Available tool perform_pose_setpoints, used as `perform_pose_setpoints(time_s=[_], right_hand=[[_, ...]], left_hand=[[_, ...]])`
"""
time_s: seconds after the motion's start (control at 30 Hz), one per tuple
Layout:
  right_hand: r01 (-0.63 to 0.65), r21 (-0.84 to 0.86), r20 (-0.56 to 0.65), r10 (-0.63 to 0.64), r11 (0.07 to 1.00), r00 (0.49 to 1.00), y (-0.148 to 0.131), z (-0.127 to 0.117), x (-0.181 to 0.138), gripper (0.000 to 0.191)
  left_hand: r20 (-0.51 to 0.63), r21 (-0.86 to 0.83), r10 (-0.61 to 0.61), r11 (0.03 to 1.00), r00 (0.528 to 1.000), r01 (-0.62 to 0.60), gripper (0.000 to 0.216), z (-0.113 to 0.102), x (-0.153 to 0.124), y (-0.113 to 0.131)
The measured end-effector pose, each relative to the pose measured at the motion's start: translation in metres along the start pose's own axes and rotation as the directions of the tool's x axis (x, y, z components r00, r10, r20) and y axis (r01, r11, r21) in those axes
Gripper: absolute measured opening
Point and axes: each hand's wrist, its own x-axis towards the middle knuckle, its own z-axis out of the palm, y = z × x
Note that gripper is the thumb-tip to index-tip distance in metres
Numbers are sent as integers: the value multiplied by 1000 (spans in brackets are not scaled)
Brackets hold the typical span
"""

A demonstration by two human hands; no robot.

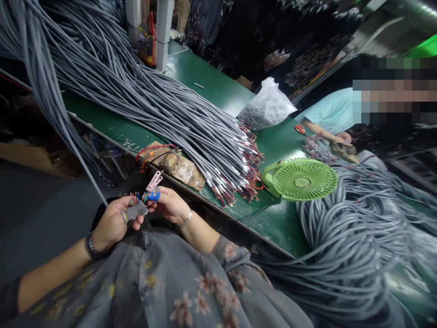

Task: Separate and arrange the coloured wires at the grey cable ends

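Note:
My left hand (112,223), with grey tape-like covers on its fingers, is closed around the end of a grey cable (89,175) that runs up to the left. Thin coloured wires (137,197) fan out from that end between my hands. Facing it, my right hand (170,206) pinches at these wires, a blue cover on one fingertip. A pink clothes peg (154,181) sticks up just above my right fingers; what it grips is hidden. Both hands are over my lap, in front of the table edge.
On the green table (218,96) lies a big bundle of grey cables (164,109) with stripped ends. Around it are a wooden block (180,168), a green fan (300,180), a plastic bag (268,107) and coiled cables (344,232). A co-worker's arm (324,132) reaches in at right.

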Motion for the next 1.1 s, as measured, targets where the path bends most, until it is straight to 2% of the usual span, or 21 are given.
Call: perform_pose_setpoints(time_s=[0.1, 0.23, 0.33, 0.5, 0.73, 0.87, 1.0, 1.1], right_hand=[[3, -19, -15, -3, 1000, 1000, 2, 0, 1, 47], [-105, -19, 5, 106, 994, 994, -3, -3, 0, 42], [-179, -61, 68, 183, 982, 981, -5, -6, -4, 50], [-42, -256, -25, 37, 966, 999, -2, 1, -10, 61], [-23, -327, -56, 5, 945, 998, -5, 9, -14, 59], [6, -340, -75, -33, 941, 997, -5, 12, -17, 52], [72, -362, -115, -121, 929, 986, 0, 17, -15, 35], [107, -343, -239, -197, 933, 951, 2, 15, -8, 26]], left_hand=[[63, -2, -18, 1000, 998, 19, 41, -2, 1, -1], [4, 34, 11, 999, 1000, -11, 39, -5, 2, -5], [-24, 128, 44, 991, 999, -41, 36, -8, 2, -9], [29, 275, 97, 956, 995, -102, 29, -11, 1, -9], [62, 317, 124, 939, 990, -137, 25, -9, -1, -9], [18, 281, 120, 952, 993, -120, 27, -11, 1, -13], [-24, 222, 91, 971, 996, -84, 27, -10, 2, -17], [-9, 210, 48, 977, 999, -45, 25, -8, -1, -15]])
